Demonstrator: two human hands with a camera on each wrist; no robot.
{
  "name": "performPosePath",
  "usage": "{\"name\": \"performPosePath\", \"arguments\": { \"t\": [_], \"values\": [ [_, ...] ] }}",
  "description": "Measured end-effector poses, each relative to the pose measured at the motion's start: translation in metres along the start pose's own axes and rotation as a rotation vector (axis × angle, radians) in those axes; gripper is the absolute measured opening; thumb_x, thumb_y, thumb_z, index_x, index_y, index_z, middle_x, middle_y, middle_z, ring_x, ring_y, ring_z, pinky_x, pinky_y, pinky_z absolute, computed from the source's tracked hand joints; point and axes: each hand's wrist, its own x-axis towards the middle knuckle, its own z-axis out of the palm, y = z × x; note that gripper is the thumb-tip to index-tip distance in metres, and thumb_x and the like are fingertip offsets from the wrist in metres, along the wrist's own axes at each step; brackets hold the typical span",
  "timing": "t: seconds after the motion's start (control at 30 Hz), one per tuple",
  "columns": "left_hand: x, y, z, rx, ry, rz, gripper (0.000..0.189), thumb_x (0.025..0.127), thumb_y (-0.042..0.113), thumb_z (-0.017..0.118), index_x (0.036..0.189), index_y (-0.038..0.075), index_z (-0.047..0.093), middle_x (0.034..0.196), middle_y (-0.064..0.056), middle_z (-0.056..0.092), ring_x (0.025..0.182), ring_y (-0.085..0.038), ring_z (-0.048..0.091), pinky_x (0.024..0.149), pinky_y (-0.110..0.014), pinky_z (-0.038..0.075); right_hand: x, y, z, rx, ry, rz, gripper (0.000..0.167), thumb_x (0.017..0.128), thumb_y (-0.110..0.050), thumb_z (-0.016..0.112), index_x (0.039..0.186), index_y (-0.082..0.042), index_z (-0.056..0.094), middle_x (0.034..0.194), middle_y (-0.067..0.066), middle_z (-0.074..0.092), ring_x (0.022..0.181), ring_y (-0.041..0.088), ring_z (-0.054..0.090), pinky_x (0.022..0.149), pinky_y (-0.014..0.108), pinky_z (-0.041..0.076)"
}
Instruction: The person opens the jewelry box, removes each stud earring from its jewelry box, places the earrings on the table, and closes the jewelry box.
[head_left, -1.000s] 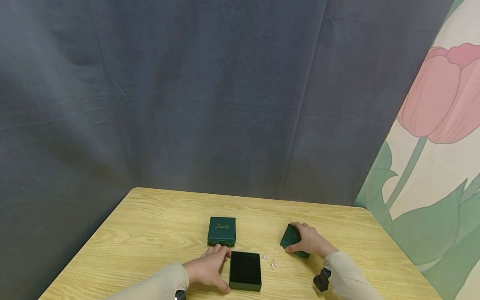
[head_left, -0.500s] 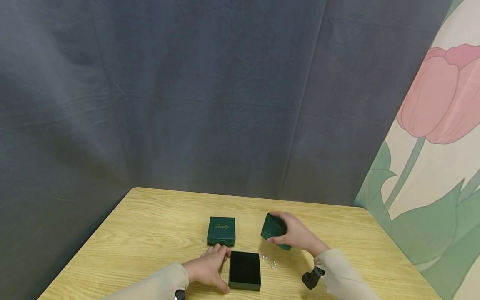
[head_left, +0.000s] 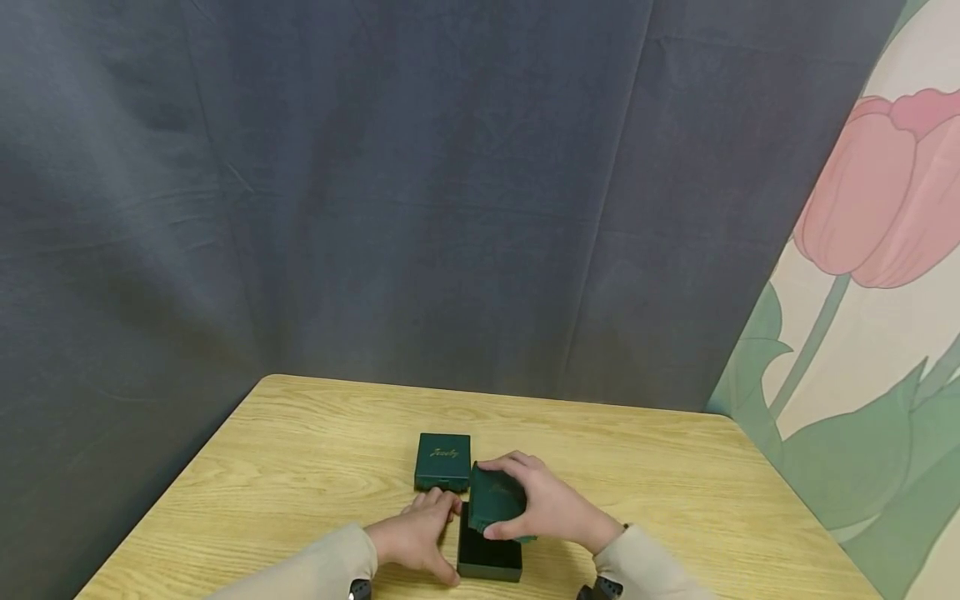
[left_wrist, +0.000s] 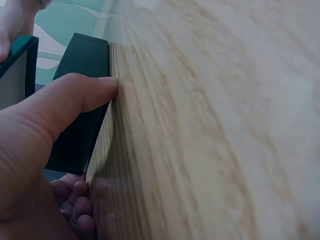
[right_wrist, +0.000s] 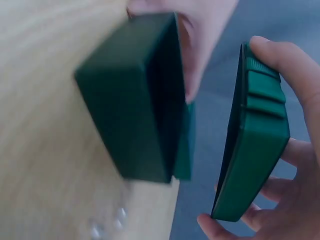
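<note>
A dark green open box bottom, black inside, sits on the table. My left hand holds it along its left side, thumb at the near corner and fingers curled at the far one. Above it, my right hand grips a shallow green box lid by its edges. Folded bands show on the lid's side in the right wrist view, and its hollow faces the box bottom. The lid is tilted and covers part of the opening in the head view.
A closed green jewelry box with gold lettering stands just behind the left hand. Small shiny beads lie on the wooden table beside the box bottom. A dark curtain hangs behind the table.
My right hand has carried the lid from the right side of the table leftward, over the box bottom. The left hand has stayed in place at the box bottom.
</note>
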Motion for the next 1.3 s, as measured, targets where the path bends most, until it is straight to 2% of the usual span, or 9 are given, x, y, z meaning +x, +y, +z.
{"name": "performPosePath", "arguments": {
  "t": [0.13,0.47,0.87,1.3],
  "values": [
    [-0.001,0.001,0.000,0.009,0.007,0.011,0.070,0.069,0.035,0.084,0.124,0.017,0.045,0.104,0.005,0.040,0.090,-0.010,0.034,0.082,-0.026,0.035,0.000,-0.004,0.011,-0.028,-0.031,-0.042,0.076,0.075,-0.060,0.074,0.140,-0.029,0.048,0.126,-0.004,0.052,0.111,0.019,0.049,0.082,0.031,0.048],
    [0.002,0.000,0.000,0.033,0.011,-0.008,0.075,0.067,0.036,0.084,0.127,0.015,0.045,0.104,0.004,0.039,0.092,-0.011,0.034,0.084,-0.028,0.036,-0.001,-0.002,0.024,-0.143,-0.071,-0.057,0.076,0.074,-0.064,0.071,0.139,-0.031,0.049,0.127,-0.005,0.053,0.111,0.017,0.050,0.086,0.035,0.048],
    [0.002,-0.001,0.001,0.024,0.016,-0.013,0.072,0.067,0.036,0.085,0.124,0.018,0.045,0.104,0.005,0.039,0.092,-0.011,0.034,0.083,-0.028,0.036,0.000,0.000,0.030,-0.165,-0.086,-0.052,0.074,0.074,-0.064,0.071,0.137,-0.031,0.050,0.126,-0.007,0.054,0.110,0.015,0.051,0.087,0.037,0.047],
    [0.001,-0.001,0.002,0.009,0.020,-0.008,0.071,0.067,0.034,0.085,0.123,0.018,0.045,0.101,0.004,0.039,0.089,-0.012,0.034,0.080,-0.028,0.034,0.000,-0.001,0.034,-0.187,-0.086,-0.066,0.075,0.074,-0.064,0.072,0.137,-0.030,0.051,0.124,-0.006,0.055,0.108,0.014,0.052,0.085,0.034,0.049]
  ]
}}
